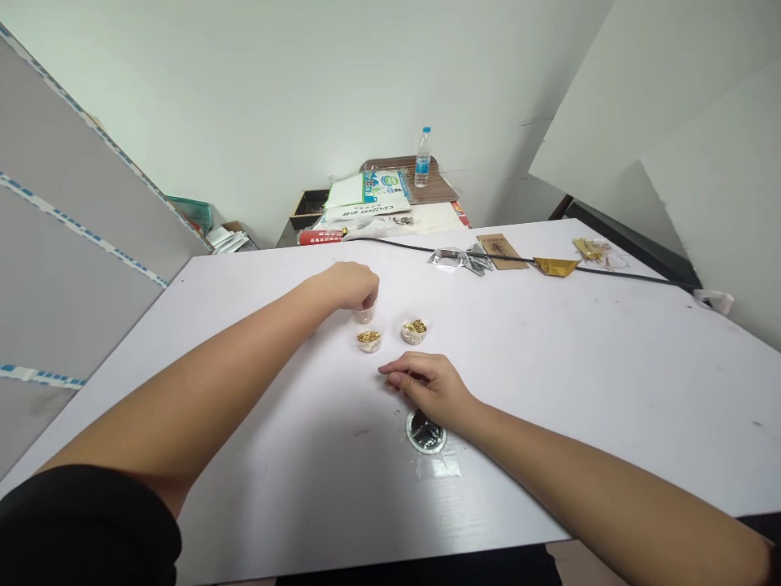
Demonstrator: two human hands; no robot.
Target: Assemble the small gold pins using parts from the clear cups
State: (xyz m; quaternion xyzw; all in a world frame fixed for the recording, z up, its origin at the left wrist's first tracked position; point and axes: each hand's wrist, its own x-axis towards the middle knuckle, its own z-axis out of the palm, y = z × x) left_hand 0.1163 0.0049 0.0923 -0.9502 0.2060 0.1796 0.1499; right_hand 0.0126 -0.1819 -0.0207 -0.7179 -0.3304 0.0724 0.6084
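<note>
My left hand [354, 285] reaches over a small clear plastic cup [364, 317], fingers curled down at its rim. The fingertips are hidden, so whatever they pinch cannot be made out. Nearer to me stands a second clear cup [369, 345] filled with small gold-coloured metal pieces. A third cup [414, 334] to its right holds similar gold pieces. My right hand [430, 387] rests on the table just in front of these cups, index finger stretched out and thumb slightly apart, with nothing visible between them. Below its wrist a round dark disc with a silver rim [425, 433] lies at the table surface.
Clear tape [438, 466] lies by the disc on the white table [586, 391]. Toward the back run a black cable [622, 275], a gold packet [555, 266], brown card [501, 251] and silver packet [450, 258]. Beyond stand a water bottle [423, 159] and a red tube [320, 237].
</note>
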